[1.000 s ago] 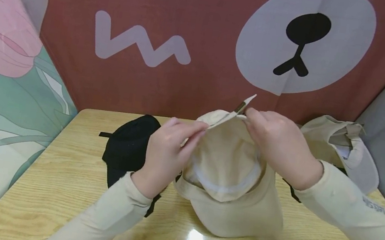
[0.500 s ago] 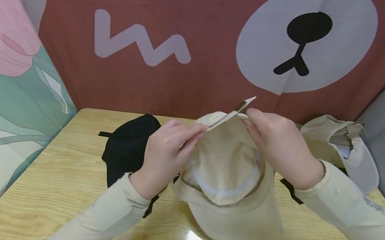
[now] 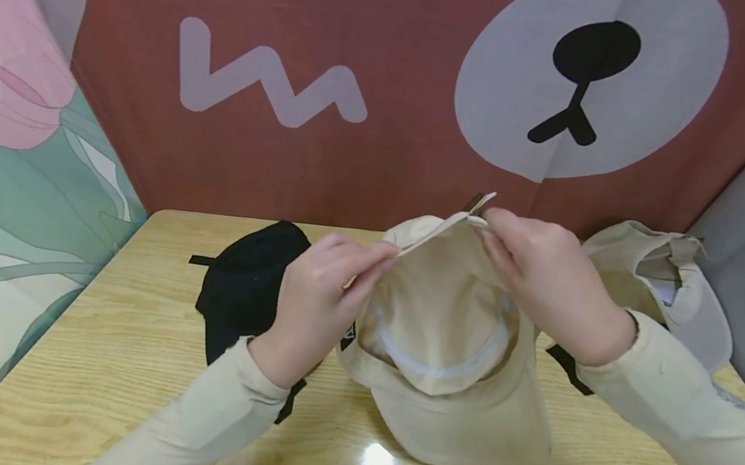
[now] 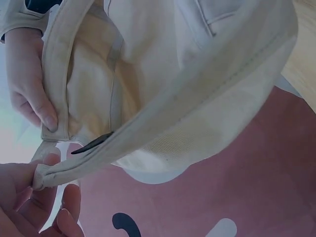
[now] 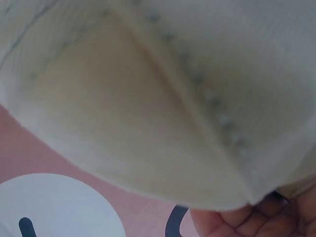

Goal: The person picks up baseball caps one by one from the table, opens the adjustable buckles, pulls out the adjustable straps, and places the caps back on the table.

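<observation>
A beige baseball cap (image 3: 451,428) is held up in the head view, inner side and white sweatband facing me, its brim close over the table. My left hand (image 3: 325,298) pinches the back strap (image 3: 426,237) between thumb and fingers. At the strap's other end, my right hand (image 3: 542,271) pinches the fabric beside a small brownish buckle (image 3: 475,202), where a short pale strap end sticks up. Both hands (image 4: 37,197) come close together across the strap in the left wrist view. Blurred cap fabric (image 5: 133,123) fills most of the right wrist view, hiding most of the right hand.
On the left lies a black cap (image 3: 250,286), partly behind the left hand. Another beige cap (image 3: 703,317) leans near the grey wall at the back right. Some black strap (image 3: 569,369) shows under the right wrist. A bear-print cloth (image 3: 264,175) backs the wooden table (image 3: 105,353).
The buckle has shifted slightly right and up, and the pale strap end sticking out past it looks shorter. Both hands keep their pinch, the right a little farther right.
</observation>
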Demonstrator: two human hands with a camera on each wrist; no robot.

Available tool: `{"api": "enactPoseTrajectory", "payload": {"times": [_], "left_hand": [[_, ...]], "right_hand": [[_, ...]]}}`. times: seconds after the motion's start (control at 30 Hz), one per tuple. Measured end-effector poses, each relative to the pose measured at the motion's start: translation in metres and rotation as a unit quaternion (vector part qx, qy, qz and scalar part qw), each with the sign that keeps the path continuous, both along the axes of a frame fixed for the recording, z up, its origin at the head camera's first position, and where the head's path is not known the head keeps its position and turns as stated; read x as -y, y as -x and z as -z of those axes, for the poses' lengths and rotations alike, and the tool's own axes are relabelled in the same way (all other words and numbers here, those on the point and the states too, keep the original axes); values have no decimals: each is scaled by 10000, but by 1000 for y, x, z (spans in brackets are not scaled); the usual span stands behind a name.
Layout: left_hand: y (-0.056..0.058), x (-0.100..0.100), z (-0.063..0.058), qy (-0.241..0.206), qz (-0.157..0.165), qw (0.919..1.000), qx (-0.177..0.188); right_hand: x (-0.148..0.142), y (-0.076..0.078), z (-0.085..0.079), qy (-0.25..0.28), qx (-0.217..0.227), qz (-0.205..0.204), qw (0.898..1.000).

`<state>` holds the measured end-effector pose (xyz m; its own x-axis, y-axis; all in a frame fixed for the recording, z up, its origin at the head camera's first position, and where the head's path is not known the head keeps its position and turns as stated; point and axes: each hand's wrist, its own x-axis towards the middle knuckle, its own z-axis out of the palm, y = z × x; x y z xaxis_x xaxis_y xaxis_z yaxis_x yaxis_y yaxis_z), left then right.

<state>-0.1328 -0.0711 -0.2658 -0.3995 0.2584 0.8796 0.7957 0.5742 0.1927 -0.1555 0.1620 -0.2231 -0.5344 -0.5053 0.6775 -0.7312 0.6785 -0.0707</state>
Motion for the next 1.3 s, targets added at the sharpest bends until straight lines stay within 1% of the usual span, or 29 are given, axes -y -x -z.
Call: {"api": "enactPoseTrajectory", "payload": {"times": [0.2, 0.3, 0.37, 0.53, 0.6, 0.67, 0.77, 0.9, 1.1, 1.2, 1.3], "left_hand": [[-1, 1, 0, -17, 26, 10000, 52], [-1, 2, 0, -24, 25, 10000, 81], [-1, 1, -1, -54, 25, 9999, 92], [-2, -1, -4, -208, 120, 9996, 149], [-2, -1, -6, -260, 185, 9994, 134], [-2, -2, -6, -290, 239, 9993, 75], [-2, -2, -5, -301, 343, 9990, -3], [-2, -3, -5, -320, 433, 9985, -34], [-4, -1, -2, -331, 391, 9987, 52], [-5, -1, -1, -352, 432, 9984, 101], [-6, 0, -1, -381, 445, 9982, 149]], "right_hand": [[0, 0, 0, 31, 66, 28, 10000], [0, 0, 1, 34, -6, 8, 10000], [0, 0, 1, 4, -205, -52, 9998], [-2, 0, 2, -93, -918, -251, 9954], [-3, 0, 2, -110, -1106, -272, 9934], [-3, 0, 1, -108, -1172, -269, 9927], [-3, -1, 0, -92, -1083, -241, 9938], [-3, -2, 0, 17, -733, -106, 9973], [-3, -3, -3, 271, -173, 216, 9992], [-2, -3, -4, 342, -65, 204, 9992], [-2, -3, -4, 399, -52, 162, 9991]]}}
